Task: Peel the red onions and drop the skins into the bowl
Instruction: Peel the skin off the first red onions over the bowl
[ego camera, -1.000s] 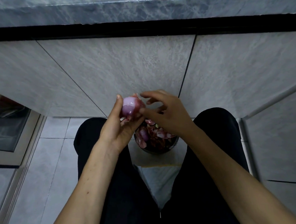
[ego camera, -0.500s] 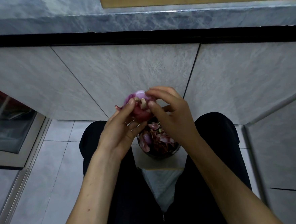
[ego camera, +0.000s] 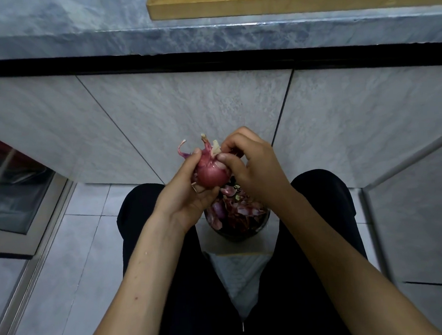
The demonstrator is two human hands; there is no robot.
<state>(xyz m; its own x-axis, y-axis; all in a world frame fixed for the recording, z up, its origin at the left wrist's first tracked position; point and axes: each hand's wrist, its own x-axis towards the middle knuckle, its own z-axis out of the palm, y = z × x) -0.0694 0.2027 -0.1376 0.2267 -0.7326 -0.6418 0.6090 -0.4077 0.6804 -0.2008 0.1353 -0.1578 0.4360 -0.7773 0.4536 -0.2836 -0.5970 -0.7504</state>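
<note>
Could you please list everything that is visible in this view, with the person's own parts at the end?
red onion: one, red-purple with skin partly on, held above the bowl.
loose skin flaps: a few, pale pink, sticking up from the onion's top.
bowl: one, dark, on a pale board on the floor between the knees.
onion skins: a heap, red and pink, in the bowl.
countertop: one, grey marbled, at top.
wooden board: one, tan, on the countertop.
trousers: black, both legs.
left hand: cradles the onion.
right hand: pinches skin at the onion's top.
</note>
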